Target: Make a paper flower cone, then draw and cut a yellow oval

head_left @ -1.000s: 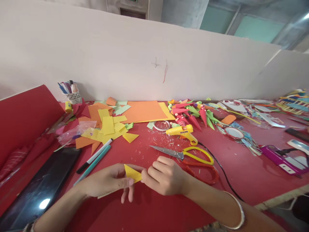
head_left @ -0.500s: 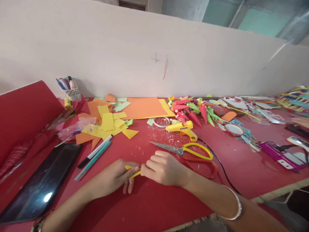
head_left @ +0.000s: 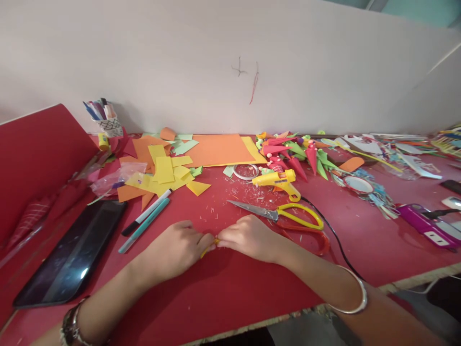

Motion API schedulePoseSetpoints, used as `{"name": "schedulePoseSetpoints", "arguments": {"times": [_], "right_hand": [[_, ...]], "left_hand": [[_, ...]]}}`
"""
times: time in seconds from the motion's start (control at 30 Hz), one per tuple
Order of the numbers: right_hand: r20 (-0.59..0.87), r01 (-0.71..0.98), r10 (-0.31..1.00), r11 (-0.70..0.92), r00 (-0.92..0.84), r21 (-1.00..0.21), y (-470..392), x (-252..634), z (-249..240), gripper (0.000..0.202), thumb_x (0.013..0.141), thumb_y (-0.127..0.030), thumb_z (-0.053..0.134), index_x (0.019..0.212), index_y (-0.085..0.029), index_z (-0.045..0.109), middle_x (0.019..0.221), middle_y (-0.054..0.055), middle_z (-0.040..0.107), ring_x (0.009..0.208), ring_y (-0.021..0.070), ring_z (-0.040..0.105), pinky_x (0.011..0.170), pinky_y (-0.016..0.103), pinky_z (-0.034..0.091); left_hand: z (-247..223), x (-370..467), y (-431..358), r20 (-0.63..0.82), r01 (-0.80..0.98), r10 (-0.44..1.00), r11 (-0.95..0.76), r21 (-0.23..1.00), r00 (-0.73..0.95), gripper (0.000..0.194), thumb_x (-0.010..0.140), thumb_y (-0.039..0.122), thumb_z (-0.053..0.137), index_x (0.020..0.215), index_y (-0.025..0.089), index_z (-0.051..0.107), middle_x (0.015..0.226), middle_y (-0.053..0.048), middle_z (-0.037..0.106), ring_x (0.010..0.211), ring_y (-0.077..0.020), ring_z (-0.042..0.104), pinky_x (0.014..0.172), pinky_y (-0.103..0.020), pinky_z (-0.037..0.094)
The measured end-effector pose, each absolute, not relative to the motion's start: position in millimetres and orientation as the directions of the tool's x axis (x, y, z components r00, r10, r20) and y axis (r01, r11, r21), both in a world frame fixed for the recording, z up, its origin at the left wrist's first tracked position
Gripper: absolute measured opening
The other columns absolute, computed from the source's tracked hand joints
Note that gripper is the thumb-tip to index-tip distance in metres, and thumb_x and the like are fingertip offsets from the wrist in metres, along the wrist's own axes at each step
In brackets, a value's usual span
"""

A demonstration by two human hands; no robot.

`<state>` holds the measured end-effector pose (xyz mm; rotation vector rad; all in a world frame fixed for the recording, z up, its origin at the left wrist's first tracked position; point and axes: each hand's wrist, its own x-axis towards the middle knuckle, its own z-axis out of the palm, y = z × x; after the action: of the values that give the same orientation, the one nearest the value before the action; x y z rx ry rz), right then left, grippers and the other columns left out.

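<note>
A small yellow paper piece (head_left: 204,253) shows between my two hands, low over the red tabletop, mostly hidden by the fingers. My left hand (head_left: 180,247) is closed on it, knuckles up. From the right, my right hand (head_left: 252,239) pinches its other end, the fingertips of both hands nearly touching. Just beyond my right hand lie large scissors (head_left: 264,211) with yellow and red handles, and behind them a yellow glue gun (head_left: 277,180). Yellow paper pieces (head_left: 164,170) are heaped past my left hand.
A black phone (head_left: 74,254) and two pens (head_left: 146,222) lie at the left. Red and green paper cones (head_left: 288,149) are piled at the back. A cable runs right of the scissors; a purple power strip (head_left: 428,226) sits far right. A pen cup (head_left: 108,122) stands back left.
My left hand has turned over, knuckles up, and its fingers have curled in. Less of the yellow paper shows between the hands. The view has shifted slightly.
</note>
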<state>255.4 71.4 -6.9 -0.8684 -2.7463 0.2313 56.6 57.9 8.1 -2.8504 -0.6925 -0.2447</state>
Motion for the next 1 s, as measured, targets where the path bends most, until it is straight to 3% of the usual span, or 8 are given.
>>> {"name": "schedulePoseSetpoints", "arguments": {"times": [0.27, 0.4, 0.47, 0.57, 0.67, 0.8, 0.9, 1.0], "right_hand": [[-0.13, 0.432, 0.653, 0.326, -0.746, -0.841, 68.1, 258.6, 11.9, 0.029, 0.088, -0.029, 0.041, 0.069, -0.014, 0.057, 0.058, -0.002, 0.05, 0.055, 0.0069, 0.046, 0.054, 0.019, 0.032], [-0.286, 0.356, 0.601, -0.003, -0.746, -0.935, 67.1, 260.1, 9.5, 0.033, 0.087, -0.039, 0.038, 0.072, -0.014, 0.052, 0.05, -0.007, 0.031, 0.043, 0.0047, 0.027, 0.042, 0.018, 0.022], [-0.288, 0.36, 0.592, 0.004, -0.752, -0.933, 66.2, 259.2, 8.5, 0.034, 0.089, -0.039, 0.035, 0.073, -0.014, 0.053, 0.05, -0.007, 0.03, 0.043, 0.0047, 0.026, 0.042, 0.018, 0.021], [-0.124, 0.466, 0.691, 0.333, -0.712, -0.82, 63.7, 256.4, 7.4, 0.032, 0.091, -0.032, 0.033, 0.076, -0.014, 0.056, 0.056, -0.003, 0.045, 0.051, 0.0064, 0.04, 0.05, 0.02, 0.028], [0.144, 0.562, 0.651, 0.729, -0.745, -0.39, 61.3, 254.3, 5.2, 0.025, 0.091, -0.027, 0.036, 0.083, -0.015, 0.056, 0.07, 0.001, 0.058, 0.061, 0.0098, 0.048, 0.056, 0.024, 0.028], [0.269, 0.52, 0.484, 0.85, -0.833, 0.083, 59.2, 254.1, 1.4, 0.022, 0.089, -0.015, 0.035, 0.078, -0.015, 0.054, 0.061, 0.0, 0.056, 0.054, 0.0109, 0.045, 0.055, 0.027, 0.023], [0.273, 0.547, 0.503, 0.829, -0.82, 0.114, 58.5, 254.5, -2.4, 0.024, 0.089, -0.014, 0.034, 0.074, -0.015, 0.052, 0.056, -0.001, 0.053, 0.05, 0.0109, 0.044, 0.053, 0.028, 0.022], [0.207, 0.577, 0.564, 0.817, -0.799, 0.005, 58.7, 254.4, -5.0, 0.028, 0.092, -0.021, 0.032, 0.072, -0.016, 0.051, 0.054, -0.001, 0.055, 0.046, 0.0101, 0.044, 0.05, 0.027, 0.02]], "left_hand": [[13.0, 63.3, 47.4, 0.269, 0.438, 0.355, -0.81, -0.39, 0.895, 0.023, 0.084, 0.006, 0.033, 0.072, 0.015, 0.05, 0.055, 0.0, 0.051, 0.045, -0.0141, 0.043, 0.049, -0.03, 0.03], [16.6, 61.4, 50.3, 0.253, 0.435, 0.362, -0.821, -0.369, 0.897, 0.022, 0.084, 0.008, 0.035, 0.068, 0.017, 0.046, 0.054, 0.001, 0.05, 0.046, -0.0138, 0.042, 0.049, -0.029, 0.028], [16.0, 59.9, 53.8, 0.234, 0.436, 0.374, -0.832, -0.343, 0.898, 0.023, 0.084, 0.007, 0.034, 0.067, 0.017, 0.046, 0.054, 0.001, 0.05, 0.046, -0.0138, 0.043, 0.049, -0.029, 0.028], [12.4, 57.1, 59.4, 0.173, 0.479, 0.45, -0.854, -0.204, 0.876, 0.025, 0.085, 0.007, 0.031, 0.071, 0.017, 0.047, 0.054, 0.002, 0.053, 0.045, -0.0129, 0.045, 0.049, -0.027, 0.029], [10.2, 55.1, 63.6, 0.049, 0.575, 0.574, -0.818, -0.003, 0.817, 0.026, 0.088, 0.014, 0.03, 0.069, 0.018, 0.047, 0.052, 0.003, 0.053, 0.042, -0.0121, 0.046, 0.045, -0.025, 0.027], [11.4, 56.8, 65.4, -0.098, 0.638, 0.632, -0.749, 0.177, 0.769, 0.028, 0.091, 0.024, 0.031, 0.069, 0.017, 0.048, 0.057, 0.002, 0.057, 0.047, -0.0121, 0.051, 0.045, -0.023, 0.027], [10.2, 60.1, 65.3, -0.076, 0.637, 0.633, -0.762, 0.115, 0.77, 0.033, 0.092, 0.027, 0.027, 0.069, 0.017, 0.049, 0.055, 0.001, 0.057, 0.046, -0.0136, 0.051, 0.045, -0.025, 0.027], [8.0, 62.3, 64.4, 0.004, 0.59, 0.59, -0.807, -0.008, 0.808, 0.037, 0.092, 0.026, 0.023, 0.068, 0.016, 0.05, 0.05, 0.001, 0.053, 0.041, -0.0142, 0.047, 0.045, -0.026, 0.027]]}}
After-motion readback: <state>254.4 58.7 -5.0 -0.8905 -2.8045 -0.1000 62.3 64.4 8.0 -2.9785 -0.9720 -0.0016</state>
